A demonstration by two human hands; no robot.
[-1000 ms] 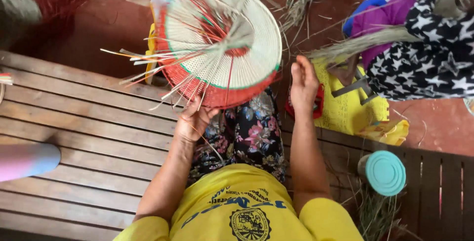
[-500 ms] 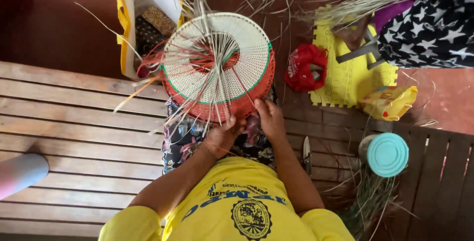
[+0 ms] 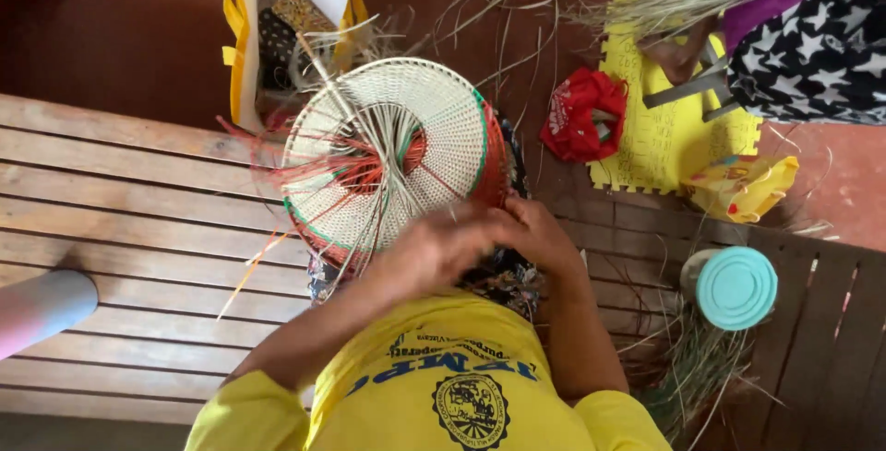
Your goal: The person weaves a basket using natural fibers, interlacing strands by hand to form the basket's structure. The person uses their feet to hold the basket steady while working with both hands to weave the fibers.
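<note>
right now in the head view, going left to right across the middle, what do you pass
pale cylinder at the left edge → wooden slat bench → round woven basket → left hand → right hand → red cloth bundle → yellow foam mat → teal-lidded container

2 hands, 1 woven basket, 1 teal-lidded jar, 1 red bag, 1 yellow mat.

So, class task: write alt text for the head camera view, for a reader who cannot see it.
A person in a yellow shirt works both hands, left hand and right hand, at the rim of a round cream woven basket with red and green strands, seated on a wooden slat platform; a teal-lidded jar stands nearby.
</note>
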